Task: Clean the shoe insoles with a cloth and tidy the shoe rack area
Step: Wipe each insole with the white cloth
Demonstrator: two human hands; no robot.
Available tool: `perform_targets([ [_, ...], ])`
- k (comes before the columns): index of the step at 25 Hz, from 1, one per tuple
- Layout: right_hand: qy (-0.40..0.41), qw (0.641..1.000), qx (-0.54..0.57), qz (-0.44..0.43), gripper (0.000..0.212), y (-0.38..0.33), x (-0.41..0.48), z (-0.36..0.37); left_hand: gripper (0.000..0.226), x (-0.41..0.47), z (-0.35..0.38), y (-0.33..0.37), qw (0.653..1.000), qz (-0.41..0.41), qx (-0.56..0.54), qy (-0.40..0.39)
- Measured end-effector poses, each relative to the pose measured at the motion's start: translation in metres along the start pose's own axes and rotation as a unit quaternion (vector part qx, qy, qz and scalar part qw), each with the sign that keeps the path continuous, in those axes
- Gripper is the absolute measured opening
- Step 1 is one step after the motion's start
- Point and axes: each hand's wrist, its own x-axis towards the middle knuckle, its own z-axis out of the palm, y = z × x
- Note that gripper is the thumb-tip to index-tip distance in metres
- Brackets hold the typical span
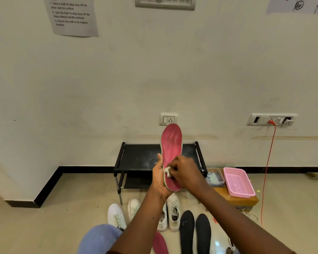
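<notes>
My left hand point(159, 177) grips the heel end of a red insole point(171, 143) and holds it upright in front of the black shoe rack point(136, 158). My right hand point(184, 171) pinches a small white cloth point(167, 170) against the lower part of the insole. A second red insole point(160, 243) lies on the floor by my knee. Two black insoles point(195, 233) lie side by side to its right. Several white sneakers point(173, 211) stand on the floor below the rack.
A pink plastic basket point(239, 181) sits on a wooden box point(237, 199) right of the rack, beside a clear lidded container point(214, 177). A red cable point(266, 171) hangs from the wall socket to the floor. My knee in blue trousers point(97, 239) is bottom left.
</notes>
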Motion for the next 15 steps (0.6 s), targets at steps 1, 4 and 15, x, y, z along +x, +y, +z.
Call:
perform_targets([
  [1, 0.02, 1.0, -0.002, 0.009, 0.018, 0.002, 0.006, -0.002, 0.061, 0.0, 0.002, -0.001, 1.0, 0.006, 0.005, 0.005],
  [4, 0.083, 0.978, 0.165, 0.096, 0.018, 0.012, 0.02, -0.012, 0.054, -0.001, 0.003, 0.0, 0.998, 0.032, 0.038, 0.027],
  [15, 0.014, 0.733, 0.615, 0.29, 0.017, 0.033, 0.006, -0.011, 0.03, 0.003, 0.0, 0.005, 0.947, 0.127, 0.254, 0.153],
])
